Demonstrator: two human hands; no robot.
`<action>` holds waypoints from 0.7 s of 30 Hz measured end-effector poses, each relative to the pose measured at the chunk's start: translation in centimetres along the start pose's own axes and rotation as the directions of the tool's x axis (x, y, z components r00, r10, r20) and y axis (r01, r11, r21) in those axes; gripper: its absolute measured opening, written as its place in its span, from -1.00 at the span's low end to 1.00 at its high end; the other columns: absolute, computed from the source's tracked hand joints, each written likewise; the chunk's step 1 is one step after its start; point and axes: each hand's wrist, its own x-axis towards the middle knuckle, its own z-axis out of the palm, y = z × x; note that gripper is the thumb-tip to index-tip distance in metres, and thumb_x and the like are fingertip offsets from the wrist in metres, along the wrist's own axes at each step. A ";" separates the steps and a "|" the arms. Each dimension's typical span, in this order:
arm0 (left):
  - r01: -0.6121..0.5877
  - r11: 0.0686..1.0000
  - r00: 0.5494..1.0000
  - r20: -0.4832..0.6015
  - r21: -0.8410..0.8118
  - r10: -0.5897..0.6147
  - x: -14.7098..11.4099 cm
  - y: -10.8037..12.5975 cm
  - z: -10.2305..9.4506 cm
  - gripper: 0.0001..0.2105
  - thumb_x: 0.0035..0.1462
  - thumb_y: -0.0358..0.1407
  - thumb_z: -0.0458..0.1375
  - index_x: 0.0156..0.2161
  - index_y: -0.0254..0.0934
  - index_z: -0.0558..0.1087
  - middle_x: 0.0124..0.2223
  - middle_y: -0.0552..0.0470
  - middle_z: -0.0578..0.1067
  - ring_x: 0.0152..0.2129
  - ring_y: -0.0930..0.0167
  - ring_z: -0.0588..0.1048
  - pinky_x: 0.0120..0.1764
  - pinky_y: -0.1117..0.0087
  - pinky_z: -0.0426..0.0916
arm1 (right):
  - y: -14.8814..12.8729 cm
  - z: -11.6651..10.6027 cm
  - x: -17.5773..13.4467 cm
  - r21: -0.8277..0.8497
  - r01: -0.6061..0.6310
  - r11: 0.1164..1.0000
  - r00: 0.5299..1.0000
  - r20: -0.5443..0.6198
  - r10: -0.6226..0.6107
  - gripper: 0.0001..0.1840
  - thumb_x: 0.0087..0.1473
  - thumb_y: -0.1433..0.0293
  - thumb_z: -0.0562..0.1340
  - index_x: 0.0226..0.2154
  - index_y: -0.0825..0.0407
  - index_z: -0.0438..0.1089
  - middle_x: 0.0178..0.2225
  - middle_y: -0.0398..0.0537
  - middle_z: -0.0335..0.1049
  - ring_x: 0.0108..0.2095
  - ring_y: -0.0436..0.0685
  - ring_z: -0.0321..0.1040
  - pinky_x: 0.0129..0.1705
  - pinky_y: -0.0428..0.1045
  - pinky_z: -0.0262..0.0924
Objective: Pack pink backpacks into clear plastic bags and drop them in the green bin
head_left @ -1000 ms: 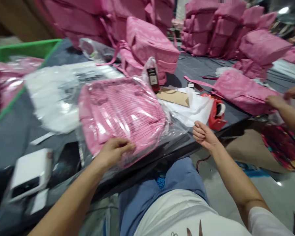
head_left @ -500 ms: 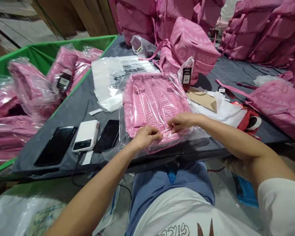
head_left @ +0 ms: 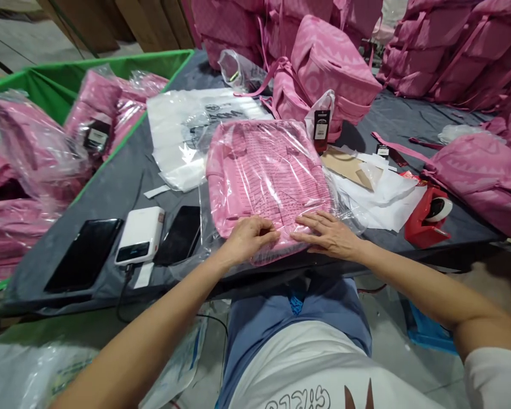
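A pink backpack (head_left: pixel 272 170) lies flat in front of me inside a clear plastic bag (head_left: pixel 350 218). Its ribbed back panel faces up, and the plastic shines with creases. At the near edge, my left hand (head_left: pixel 250 237) has its fingers curled and thumb pressed in, pinching the plastic. My right hand (head_left: pixel 330 234) rests palm down on the same edge, to the right of the left one, with fingers stretched out over the wrapped backpack.
Phones (head_left: pixel 85 254) and a white power bank (head_left: pixel 139 236) with a cable lie left. A green-edged bin (head_left: pixel 123 59) holds wrapped pink bags. Flat plastic bags (head_left: pixel 174 136) lie behind, a red tape dispenser (head_left: pixel 426 221) and papers (head_left: pixel 381 199) right. Pink backpacks (head_left: pixel 336 68) stand at the back.
My right hand has gone from curled fingers to lying flat with fingers spread. The left hand stays at the same edge. The view has shifted slightly.
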 end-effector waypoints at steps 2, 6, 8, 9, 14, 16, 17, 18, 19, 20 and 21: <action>-0.082 0.985 0.989 -0.111 0.151 0.099 -1.9 0.4 -0.5 -0.76 0.24 -0.12 0.14 -0.29 -0.22 0.54 -0.41 0.03 0.53 -0.35 0.29 0.46 -0.04 0.20 0.26 | 0.2 0.6 -0.2 -0.021 -0.012 1.000 1.000 0.025 0.012 -0.39 0.36 0.22 0.21 0.40 -0.24 0.15 0.43 0.10 0.09 0.39 0.30 0.09 0.34 0.28 0.03; -0.058 0.930 0.925 -0.330 0.364 0.187 -6.9 -1.4 -1.9 -0.81 0.26 -0.14 0.20 -0.12 -0.15 0.55 -0.33 0.02 0.58 -0.16 0.22 0.49 0.25 -0.01 -0.01 | 0.8 1.0 -0.5 -0.018 -0.020 1.000 1.000 -0.008 0.020 -0.37 0.35 0.23 0.22 0.40 -0.26 0.14 0.44 0.12 0.07 0.40 0.32 0.07 0.33 0.28 0.06; 0.020 0.936 0.916 -0.382 0.352 0.124 -8.6 -3.2 -2.7 -0.81 0.27 -0.12 0.18 -0.26 -0.13 0.57 -0.34 0.04 0.58 -0.21 0.25 0.49 0.24 0.00 0.01 | 0.9 1.5 -0.8 -0.016 -0.026 1.000 0.999 -0.034 0.026 -0.37 0.34 0.24 0.24 0.40 -0.25 0.15 0.44 0.14 0.07 0.39 0.34 0.08 0.32 0.30 0.08; 0.053 0.944 0.916 -0.392 0.327 0.084 -9.0 -4.0 -3.1 -0.79 0.28 -0.11 0.17 -0.30 -0.13 0.58 -0.33 0.04 0.59 -0.23 0.26 0.49 0.22 0.01 0.04 | 1.0 1.8 -0.8 -0.016 -0.033 0.999 0.998 -0.045 0.032 -0.36 0.34 0.24 0.25 0.40 -0.26 0.15 0.44 0.14 0.07 0.39 0.34 0.09 0.32 0.31 0.08; 0.130 0.948 0.918 -0.396 0.292 -0.004 -7.8 -5.4 -3.6 -0.79 0.28 -0.12 0.17 -0.29 -0.12 0.61 -0.28 0.04 0.62 -0.18 0.25 0.49 0.20 0.03 0.09 | 0.6 2.0 -0.3 0.053 -0.066 0.996 0.991 -0.110 0.072 -0.42 0.34 0.24 0.23 0.36 -0.20 0.23 0.42 0.12 0.11 0.39 0.33 0.12 0.34 0.32 0.08; 0.125 0.931 0.913 -0.407 0.344 0.028 -7.0 -5.1 -3.3 -0.79 0.29 -0.15 0.17 -0.28 -0.14 0.61 -0.29 0.02 0.62 -0.17 0.24 0.49 0.22 0.01 0.05 | -0.4 0.8 -0.5 0.166 -0.075 0.983 0.975 -0.195 0.107 -0.48 0.37 0.23 0.18 0.33 -0.14 0.27 0.38 0.11 0.21 0.38 0.30 0.14 0.36 0.31 0.07; 0.118 0.921 0.911 -0.409 0.370 0.048 -6.7 -4.9 -3.1 -0.80 0.30 -0.17 0.17 -0.28 -0.15 0.61 -0.29 0.01 0.62 -0.16 0.23 0.49 0.22 0.00 0.04 | -1.0 0.1 -1.1 0.239 -0.104 0.965 0.948 -0.269 0.169 -0.50 0.38 0.24 0.16 0.32 -0.12 0.29 0.34 0.10 0.27 0.37 0.28 0.17 0.37 0.31 0.07; 0.110 0.912 0.910 -0.409 0.394 0.067 -6.6 -4.9 -3.0 -0.80 0.30 -0.18 0.16 -0.28 -0.15 0.60 -0.29 0.00 0.62 -0.15 0.22 0.49 0.23 -0.01 0.04 | -1.6 -0.7 -2.0 0.317 -0.161 0.935 0.892 -0.359 0.275 -0.53 0.38 0.24 0.15 0.29 -0.11 0.33 0.29 0.09 0.34 0.34 0.26 0.22 0.36 0.29 0.10; 0.103 0.904 0.909 -0.408 0.414 0.084 -6.5 -4.9 -2.9 -0.80 0.31 -0.19 0.15 -0.28 -0.15 0.60 -0.28 0.00 0.62 -0.13 0.21 0.49 0.23 -0.01 0.03 | -2.0 -1.4 -3.4 0.397 -0.247 0.884 0.788 -0.449 0.422 -0.57 0.38 0.25 0.15 0.24 -0.10 0.37 0.23 0.07 0.42 0.29 0.25 0.29 0.33 0.28 0.15; 0.095 0.897 0.909 -0.406 0.431 0.099 -6.6 -5.1 -2.9 -0.80 0.31 -0.20 0.14 -0.28 -0.15 0.59 -0.28 -0.01 0.62 -0.12 0.20 0.49 0.22 -0.02 0.04 | -2.2 -2.0 -5.2 0.476 -0.348 0.808 0.627 -0.523 0.578 -0.62 0.37 0.24 0.16 0.17 -0.09 0.43 0.13 0.06 0.51 0.20 0.24 0.40 0.26 0.25 0.24; 0.086 0.891 0.907 -0.406 0.445 0.115 -6.8 -5.3 -2.9 -0.80 0.31 -0.20 0.13 -0.28 -0.14 0.59 -0.26 -0.02 0.62 -0.11 0.18 0.49 0.20 -0.02 0.07 | -2.0 -2.5 -7.3 0.546 -0.443 0.711 0.418 -0.575 0.703 -0.66 0.35 0.21 0.19 0.07 -0.06 0.49 0.01 0.05 0.58 0.06 0.23 0.50 0.15 0.21 0.33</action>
